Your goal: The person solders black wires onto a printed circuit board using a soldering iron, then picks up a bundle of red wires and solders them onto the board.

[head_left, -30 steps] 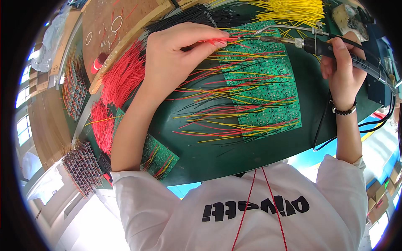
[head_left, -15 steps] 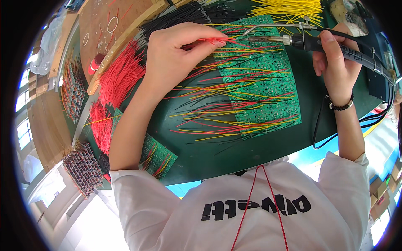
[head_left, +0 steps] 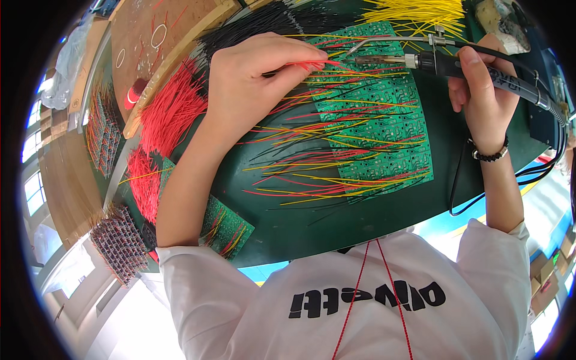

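Observation:
Between thumb and forefinger, my left hand (head_left: 255,75) pinches several red wires (head_left: 315,63), their tips pointing right over the upper part of a green circuit board panel (head_left: 384,129). My right hand (head_left: 489,90) grips a soldering iron (head_left: 441,63) with a thin curved metal feed tube (head_left: 390,39) clamped along it. The iron's tip is just right of the wire ends, above the panel; whether they touch I cannot tell. Rows of red, yellow and black wires (head_left: 300,171) stick out leftward from the panel.
Piles of red wires (head_left: 171,114), black wires (head_left: 252,30) and yellow wires (head_left: 414,15) surround the panel. A smaller wired board (head_left: 225,225) lies by my left forearm. Stacks of wired boards (head_left: 118,246) stand at the left. The iron's cable (head_left: 555,114) runs along the right.
The soldering iron's tip has shifted slightly, and the wires in my left hand have moved a little. Both hands stay almost in place, with the same grips.

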